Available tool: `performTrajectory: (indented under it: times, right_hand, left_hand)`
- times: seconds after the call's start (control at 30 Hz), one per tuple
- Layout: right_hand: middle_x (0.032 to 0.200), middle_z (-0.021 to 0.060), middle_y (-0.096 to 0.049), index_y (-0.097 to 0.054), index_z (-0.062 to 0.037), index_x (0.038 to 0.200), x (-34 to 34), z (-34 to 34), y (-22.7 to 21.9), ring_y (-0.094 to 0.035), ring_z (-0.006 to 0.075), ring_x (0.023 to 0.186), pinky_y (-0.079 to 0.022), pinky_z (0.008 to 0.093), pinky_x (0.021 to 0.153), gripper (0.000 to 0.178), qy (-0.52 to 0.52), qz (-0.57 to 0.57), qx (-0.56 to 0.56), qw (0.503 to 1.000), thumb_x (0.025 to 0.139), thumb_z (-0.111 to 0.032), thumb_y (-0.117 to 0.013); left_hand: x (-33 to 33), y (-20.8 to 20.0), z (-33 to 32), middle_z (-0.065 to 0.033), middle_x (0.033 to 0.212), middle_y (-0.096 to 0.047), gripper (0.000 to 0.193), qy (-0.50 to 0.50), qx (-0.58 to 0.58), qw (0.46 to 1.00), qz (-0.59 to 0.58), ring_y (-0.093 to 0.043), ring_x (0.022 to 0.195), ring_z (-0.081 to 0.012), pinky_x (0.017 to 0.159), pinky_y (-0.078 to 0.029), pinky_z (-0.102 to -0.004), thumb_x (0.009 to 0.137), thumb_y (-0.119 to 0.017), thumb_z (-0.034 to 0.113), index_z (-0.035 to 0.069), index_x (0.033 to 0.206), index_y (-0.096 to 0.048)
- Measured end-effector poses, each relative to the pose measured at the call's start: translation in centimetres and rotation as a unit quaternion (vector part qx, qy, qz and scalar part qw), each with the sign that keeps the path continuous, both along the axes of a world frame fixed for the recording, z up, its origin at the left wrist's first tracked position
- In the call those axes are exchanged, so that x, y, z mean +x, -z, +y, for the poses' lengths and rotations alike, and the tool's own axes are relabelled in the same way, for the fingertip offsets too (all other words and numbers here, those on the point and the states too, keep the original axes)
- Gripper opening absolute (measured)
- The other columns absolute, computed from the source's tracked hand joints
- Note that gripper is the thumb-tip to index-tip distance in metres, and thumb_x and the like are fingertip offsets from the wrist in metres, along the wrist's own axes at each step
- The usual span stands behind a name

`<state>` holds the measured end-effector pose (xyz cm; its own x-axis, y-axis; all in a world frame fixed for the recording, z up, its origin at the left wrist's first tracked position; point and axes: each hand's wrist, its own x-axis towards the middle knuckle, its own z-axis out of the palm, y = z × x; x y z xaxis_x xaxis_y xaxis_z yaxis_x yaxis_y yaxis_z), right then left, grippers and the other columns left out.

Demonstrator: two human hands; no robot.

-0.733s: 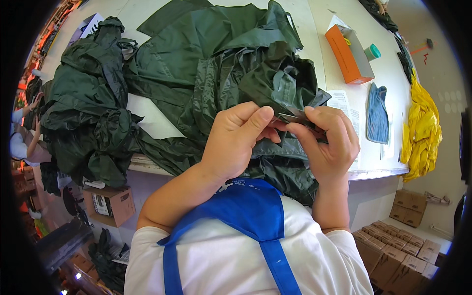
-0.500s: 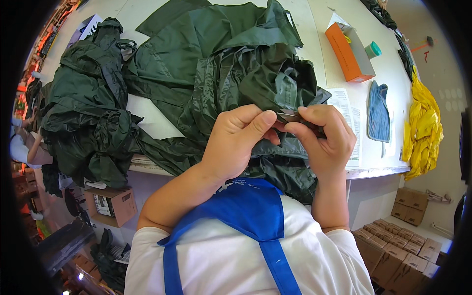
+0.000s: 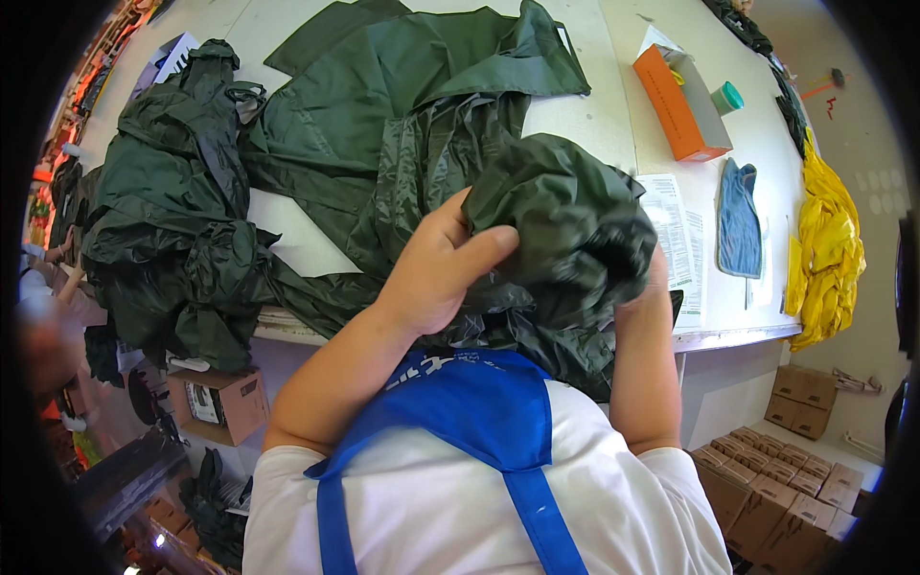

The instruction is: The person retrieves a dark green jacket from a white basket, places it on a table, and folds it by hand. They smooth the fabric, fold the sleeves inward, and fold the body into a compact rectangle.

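Observation:
A dark green, shiny garment [image 3: 383, 72] lies spread on the table, its near part gathered into a crumpled bunch [image 3: 551, 196]. My left hand [image 3: 431, 268] grips the left side of this bunch, thumb on top and the other fingers under the cloth. At the bunch's right side is my right hand [image 3: 654, 285], its fingers hidden behind the folds. Motion blurs the middle of the bunch. More of the cloth hangs over the table's front edge, close to my blue apron.
A heap of dark green garments [image 3: 168, 192] lies left. To the right are an orange box [image 3: 676, 105], a green-lidded container [image 3: 728, 97], printed sheets [image 3: 676, 230], a blue cloth [image 3: 739, 220] and yellow fabric [image 3: 826, 249]. Cartons [image 3: 776, 489] stand below; people are at far left.
Both hands had pinched an edge of the cloth close together. Now they are farther apart, and the bunched cloth is raised between them, covering most of my right hand.

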<state>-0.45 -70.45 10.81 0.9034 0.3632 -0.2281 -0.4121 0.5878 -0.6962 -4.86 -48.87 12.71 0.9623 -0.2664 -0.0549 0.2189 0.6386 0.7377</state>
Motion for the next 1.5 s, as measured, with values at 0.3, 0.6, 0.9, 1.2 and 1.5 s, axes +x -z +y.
performTrajectory:
  times: [0.3,0.6,0.9,1.2,1.5]
  right_hand:
    - [0.082,0.0042,-0.055,-0.055,-0.0032,0.090,1.4,0.9,-2.9,-0.048,0.0078,0.061,-0.041,0.0189,0.059,0.015,0.258,-0.036,-0.152,0.953,0.078,0.001,-0.063]
    - [0.078,0.0089,-0.062,-0.064,-0.0024,0.091,-4.6,5.4,-7.5,-0.059,0.0194,0.065,-0.046,0.0270,0.052,0.030,0.152,-0.507,-0.546,0.649,0.063,0.002,-0.075]
    - [0.064,0.0038,-0.054,-0.059,-0.0033,0.074,-4.5,5.6,-6.2,-0.046,0.0111,0.053,-0.036,0.0235,0.047,0.013,0.104,-0.366,-0.476,0.793,0.067,0.003,-0.068]
    - [0.084,0.0032,-0.057,-0.060,-0.0044,0.097,-5.0,2.8,-5.9,-0.051,0.0098,0.067,-0.041,0.0208,0.056,0.038,0.033,-0.384,-0.378,0.842,0.068,-0.016,-0.081]
    - [0.080,0.0041,-0.064,-0.066,-0.0054,0.089,-3.1,3.7,-5.2,-0.059,0.0194,0.066,-0.041,0.0301,0.057,0.033,0.199,-0.592,-0.573,0.530,0.059,-0.010,-0.080]
  left_hand:
    - [-0.4,-2.2,1.6,-0.0164,0.104,-0.064,0.031,0.051,-0.057,0.996,0.044,-0.065,0.093,-0.0223,0.082,-0.055,-0.0391,0.096,-0.045,0.020,-0.005,0.111,-0.054]
    - [-0.8,-2.0,-0.7,-0.0132,0.104,-0.064,0.025,0.003,-0.167,0.983,0.070,-0.062,0.098,-0.0203,0.094,-0.048,-0.0376,0.097,-0.047,0.019,-0.001,0.108,-0.057]
    - [-1.7,-2.3,-1.4,0.0012,0.082,-0.053,0.015,-0.031,-0.098,0.992,0.069,-0.056,0.085,-0.0092,0.087,-0.049,-0.0337,0.096,-0.052,0.017,0.005,0.087,-0.054]
    - [-1.3,-2.5,-0.9,-0.0056,0.096,-0.063,0.016,-0.051,-0.159,0.980,0.111,-0.061,0.093,-0.0154,0.098,-0.047,-0.0388,0.096,-0.051,0.019,0.004,0.098,-0.057]
    - [-1.3,-1.2,-0.8,-0.0134,0.112,-0.062,0.028,-0.021,-0.159,0.984,0.077,-0.060,0.106,-0.0220,0.099,-0.046,-0.0386,0.098,-0.045,0.022,0.000,0.110,-0.056]
